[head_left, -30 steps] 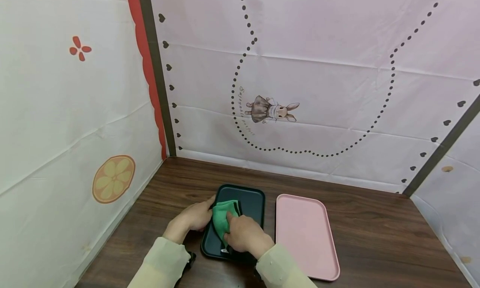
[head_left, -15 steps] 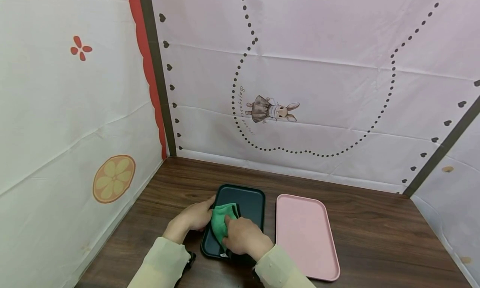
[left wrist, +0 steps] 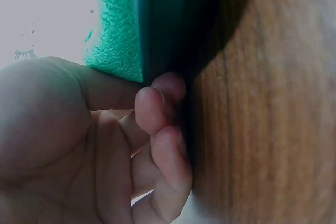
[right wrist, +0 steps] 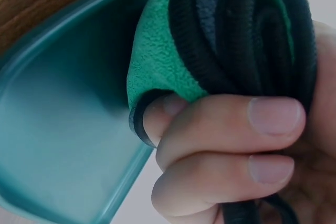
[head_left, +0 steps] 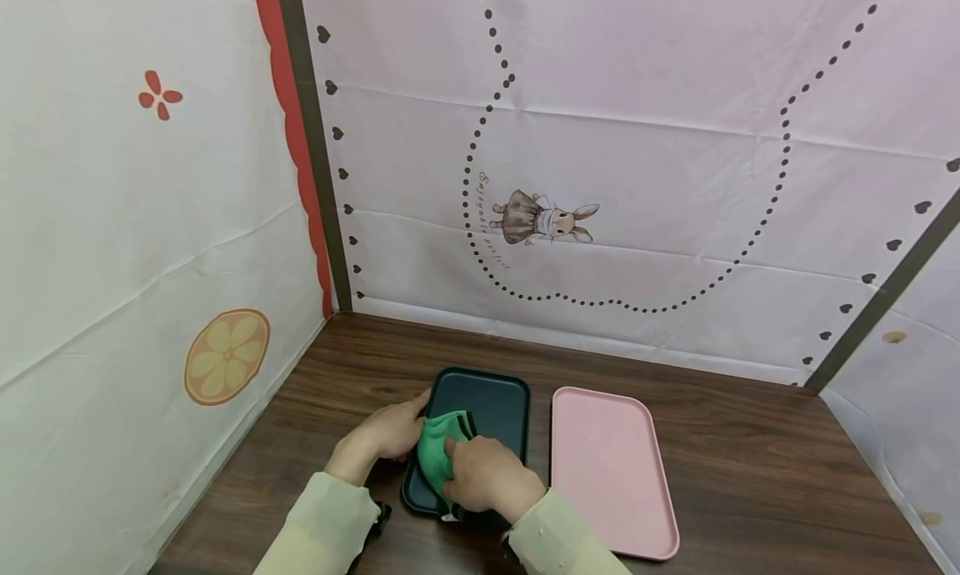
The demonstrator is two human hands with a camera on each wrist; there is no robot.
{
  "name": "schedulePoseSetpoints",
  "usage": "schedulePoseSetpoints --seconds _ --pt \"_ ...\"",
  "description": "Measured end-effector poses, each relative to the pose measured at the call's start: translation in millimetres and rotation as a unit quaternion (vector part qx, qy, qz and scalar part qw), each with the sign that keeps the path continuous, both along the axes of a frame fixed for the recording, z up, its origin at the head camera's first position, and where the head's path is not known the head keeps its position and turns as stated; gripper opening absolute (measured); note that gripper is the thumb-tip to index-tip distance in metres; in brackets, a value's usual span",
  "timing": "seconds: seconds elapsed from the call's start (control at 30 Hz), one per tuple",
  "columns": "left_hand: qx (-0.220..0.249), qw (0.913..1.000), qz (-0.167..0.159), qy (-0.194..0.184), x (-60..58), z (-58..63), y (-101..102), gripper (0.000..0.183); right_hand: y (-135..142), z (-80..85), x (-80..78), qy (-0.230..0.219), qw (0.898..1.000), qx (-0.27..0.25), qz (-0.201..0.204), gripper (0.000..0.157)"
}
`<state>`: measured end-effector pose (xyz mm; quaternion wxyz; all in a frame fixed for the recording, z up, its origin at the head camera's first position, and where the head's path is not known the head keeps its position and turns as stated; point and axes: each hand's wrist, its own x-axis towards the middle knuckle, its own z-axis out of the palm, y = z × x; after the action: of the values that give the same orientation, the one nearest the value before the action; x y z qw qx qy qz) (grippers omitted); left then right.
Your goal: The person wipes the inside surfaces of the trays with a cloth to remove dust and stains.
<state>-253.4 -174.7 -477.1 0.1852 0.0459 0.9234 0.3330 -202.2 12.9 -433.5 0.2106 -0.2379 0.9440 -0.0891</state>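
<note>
A dark teal rectangular tray (head_left: 491, 392) lies on the table in the head view. My left hand (head_left: 388, 432) grips its left rim, with the thumb by the rim and the other fingers curled low at the tray's side in the left wrist view. A folded green cloth (head_left: 435, 450) with black edging lies against the tray's left half. My right hand (head_left: 489, 477) holds that cloth bunched over the tray; its fingers (right wrist: 226, 124) wrap the folded layers in the right wrist view. A small white tag (head_left: 449, 517) shows at the cloth's near end.
To the right, a pink tray (head_left: 611, 467) lies beside the dark one. The wooden table (head_left: 772, 467) extends further right. White printed sheets (head_left: 637, 183) wall in the back and both sides.
My right hand and the cloth have slid slightly toward the near left across the dark tray. The left hand and both trays stay put.
</note>
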Motion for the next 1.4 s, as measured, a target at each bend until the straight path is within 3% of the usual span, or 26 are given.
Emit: schedulePoseSetpoints --seconds 0.83,1.4 --pt "-0.008 1.0000 -0.004 0.004 -0.5 2.5 -2 0.057 -6 3.6 9.1 -0.001 1.000 0.022 0.018 0.063" --pt "-0.017 0.9994 -0.029 0.006 -0.1 2.0 0 0.061 7 -3.2 11.4 -0.009 1.000 -0.022 0.005 0.064"
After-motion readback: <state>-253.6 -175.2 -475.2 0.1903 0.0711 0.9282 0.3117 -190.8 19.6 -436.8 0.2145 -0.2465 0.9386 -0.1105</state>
